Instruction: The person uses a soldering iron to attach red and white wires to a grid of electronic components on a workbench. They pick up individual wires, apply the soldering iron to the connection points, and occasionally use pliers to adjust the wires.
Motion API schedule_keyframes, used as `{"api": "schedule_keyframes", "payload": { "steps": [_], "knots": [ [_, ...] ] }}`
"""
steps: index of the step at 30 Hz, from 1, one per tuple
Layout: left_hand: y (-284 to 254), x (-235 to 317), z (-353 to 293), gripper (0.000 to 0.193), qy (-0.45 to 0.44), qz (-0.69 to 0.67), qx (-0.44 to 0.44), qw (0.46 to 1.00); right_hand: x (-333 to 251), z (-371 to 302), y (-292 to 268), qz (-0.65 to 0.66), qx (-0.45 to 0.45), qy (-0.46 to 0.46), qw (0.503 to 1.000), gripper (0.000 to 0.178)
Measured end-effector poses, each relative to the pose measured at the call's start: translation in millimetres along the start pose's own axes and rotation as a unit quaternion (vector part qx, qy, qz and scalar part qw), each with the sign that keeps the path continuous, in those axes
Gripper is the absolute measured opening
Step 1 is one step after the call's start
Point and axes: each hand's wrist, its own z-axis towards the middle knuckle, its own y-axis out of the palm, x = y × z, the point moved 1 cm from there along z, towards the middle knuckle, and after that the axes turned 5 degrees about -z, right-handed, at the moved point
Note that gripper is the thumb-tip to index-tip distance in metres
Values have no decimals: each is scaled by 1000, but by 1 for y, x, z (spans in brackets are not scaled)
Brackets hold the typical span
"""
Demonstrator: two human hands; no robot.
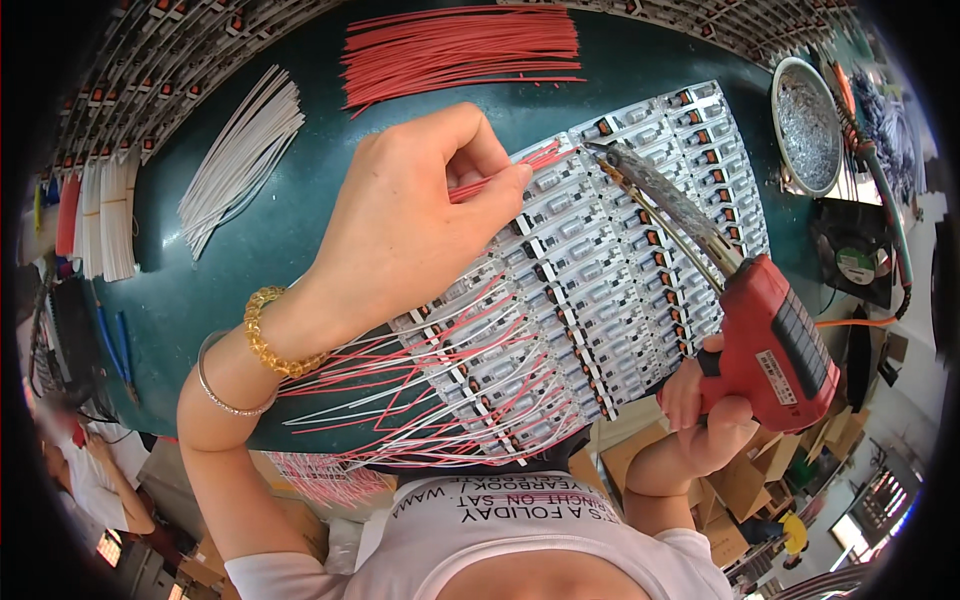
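Note:
My left hand (410,215) is closed around a few thin red wires (543,157), pinched between thumb and fingers. Their ends reach toward the upper edge of a panel of small circuit boards (600,265). In my right hand (705,415) is a red soldering gun (780,345), its handle gripped from below. The gun's long dark tip (650,185) points up and left, close to the wire ends; whether they touch, I cannot tell. Red and white wires (430,385) trail leftward from the panel's near-left rows, under my left forearm.
Loose red wires (460,55) lie at the far side, white wires (240,160) to their left. A metal bowl (808,125) of silvery scrap and a black fan (855,250) stand at right. Blue-handled tools (115,340) lie left. Another person (110,470) is at lower left.

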Motion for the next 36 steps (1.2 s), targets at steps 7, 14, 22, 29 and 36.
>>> {"api": "schedule_keyframes", "payload": {
  "steps": [7,14,22,29,36],
  "knots": [
    [1,0,0,16,-2,-3,2,1000,5,-3,0,-34,24,-31,999,71],
    [1,1,0,16,3,5,5,1000,24,-9,-20,-102,22,-70,992,72],
    [2,0,-1,15,9,13,9,1000,4,-4,4,-11,25,-41,999,78],
    [2,6,-1,14,-33,15,1,999,4,-11,2,6,32,-14,999,82],
    [-2,3,1,16,-4,26,31,999,9,-14,-7,39,20,-22,999,79]
  ]
}}
